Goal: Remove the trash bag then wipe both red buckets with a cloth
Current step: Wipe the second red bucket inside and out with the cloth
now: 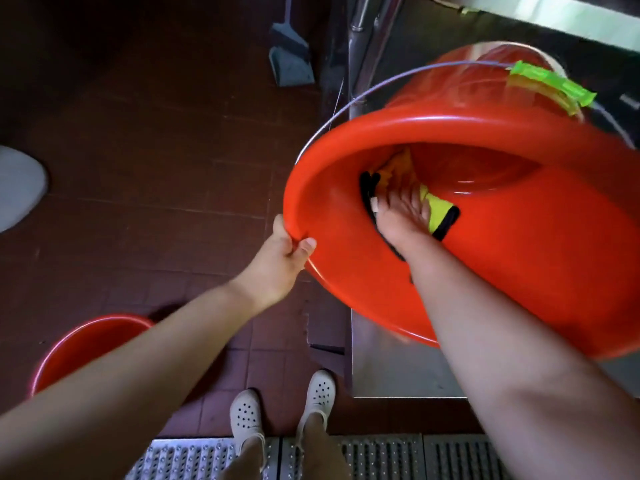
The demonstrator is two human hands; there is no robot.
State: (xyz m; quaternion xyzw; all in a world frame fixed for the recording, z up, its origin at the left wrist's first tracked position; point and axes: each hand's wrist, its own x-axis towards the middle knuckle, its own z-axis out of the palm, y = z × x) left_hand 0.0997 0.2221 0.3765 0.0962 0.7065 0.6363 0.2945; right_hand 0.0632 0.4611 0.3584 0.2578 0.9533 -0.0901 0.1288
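Note:
A large red bucket (pixel 519 258) lies tilted on its side on a steel table (pixel 391 368), its mouth facing me. My left hand (pixel 284 258) grips its rim at the lower left. My right hand (pixel 401 220) reaches inside and presses a yellow cloth with black edging (pixel 440 213) flat against the inner wall. The bucket's wire handle (pixel 381 88) arcs over the top with a green grip (pixel 550 84). A second red bucket (pixel 79 348) stands on the floor at the lower left, partly hidden by my left arm.
A grey dustpan and brush (pixel 291 53) lean near the table's steel legs (pixel 367 36). Dark red floor tiles (pixel 156 150) spread to the left. A metal floor grate (pixel 381 455) runs under my feet in white clogs (pixel 246 414). A pale object (pixel 17 188) sits at the left edge.

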